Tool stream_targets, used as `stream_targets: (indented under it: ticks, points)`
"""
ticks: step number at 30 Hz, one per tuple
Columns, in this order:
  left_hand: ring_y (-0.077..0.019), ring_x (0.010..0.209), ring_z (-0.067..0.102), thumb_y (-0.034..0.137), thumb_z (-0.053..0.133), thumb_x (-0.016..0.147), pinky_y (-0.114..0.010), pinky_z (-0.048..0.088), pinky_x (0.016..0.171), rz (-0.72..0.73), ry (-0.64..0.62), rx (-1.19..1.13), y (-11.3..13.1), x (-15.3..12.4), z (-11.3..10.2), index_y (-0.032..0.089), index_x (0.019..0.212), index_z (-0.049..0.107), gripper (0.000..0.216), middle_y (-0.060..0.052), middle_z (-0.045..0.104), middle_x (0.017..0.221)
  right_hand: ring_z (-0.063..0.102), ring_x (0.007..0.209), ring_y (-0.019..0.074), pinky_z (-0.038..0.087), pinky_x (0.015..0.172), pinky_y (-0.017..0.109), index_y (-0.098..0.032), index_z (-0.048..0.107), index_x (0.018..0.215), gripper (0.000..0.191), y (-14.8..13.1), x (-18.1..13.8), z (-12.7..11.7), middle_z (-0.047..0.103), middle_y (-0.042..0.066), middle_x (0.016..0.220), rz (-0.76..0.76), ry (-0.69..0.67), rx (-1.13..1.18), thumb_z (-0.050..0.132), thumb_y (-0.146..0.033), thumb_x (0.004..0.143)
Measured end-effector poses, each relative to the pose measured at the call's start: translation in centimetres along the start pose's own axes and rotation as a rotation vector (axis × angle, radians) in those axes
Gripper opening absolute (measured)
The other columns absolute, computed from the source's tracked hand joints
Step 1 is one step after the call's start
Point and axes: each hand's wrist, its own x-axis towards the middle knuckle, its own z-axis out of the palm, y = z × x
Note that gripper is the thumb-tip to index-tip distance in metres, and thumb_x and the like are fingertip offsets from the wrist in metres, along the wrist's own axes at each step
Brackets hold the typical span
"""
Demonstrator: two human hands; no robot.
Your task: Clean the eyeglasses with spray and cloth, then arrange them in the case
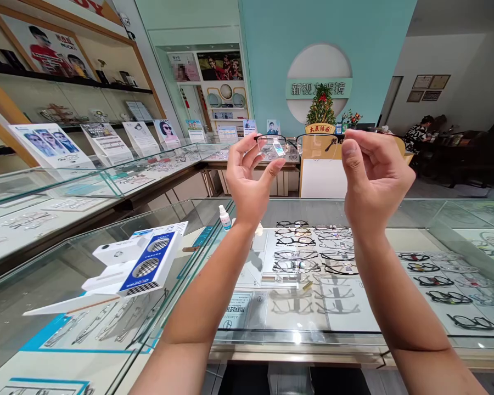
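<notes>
I hold a pair of eyeglasses (292, 140) with dark upper rims up at eye height, a small label showing on its left lens. My left hand (250, 184) grips the left end of the frame between thumb and fingers. At the other end, my right hand (372, 178) pinches the frame with the thumb against curled fingers. Below both hands, rows of eyeglasses (295, 241) lie in the glass display case (304, 340). A small white spray bottle (224, 218) stands on the glass, left of my left forearm.
A white and blue cardboard display stand (148, 263) rests on the counter at left. More glass cases (156, 170) with eyewear and standing cards (49, 145) run along the left wall. A potted plant (321, 107) tops the far desk. Another person (420, 131) sits at the back right.
</notes>
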Motion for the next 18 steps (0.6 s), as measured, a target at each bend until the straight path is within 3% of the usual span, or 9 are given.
stream_targets:
  ticks: [8,18]
  points:
    - [-0.0348,0.138,0.065,0.074,0.085,0.087,-0.050,0.059,0.108,0.117,0.164,0.177,2.5,-0.3,-0.8,0.037,0.149,0.060,0.077,-0.011,0.067,0.144,0.076,0.130,0.0286,0.064,0.114,0.055,-0.035,0.079,0.130,0.045,4.1,1.0,-0.5,0.081,0.006,0.128,0.230,-0.178,0.085,0.063,-0.070,0.104]
    - [-0.0369,0.149,0.056,0.072,0.087,0.086,-0.052,0.054,0.115,0.032,0.098,0.114,2.2,-0.2,-0.8,0.038,0.151,0.059,0.078,-0.010,0.064,0.147,0.078,0.127,0.0255,0.068,0.106,0.049,-0.038,0.078,0.130,0.046,4.7,1.5,-1.0,0.081,0.004,0.137,0.299,-0.286,0.163,0.066,-0.072,0.102]
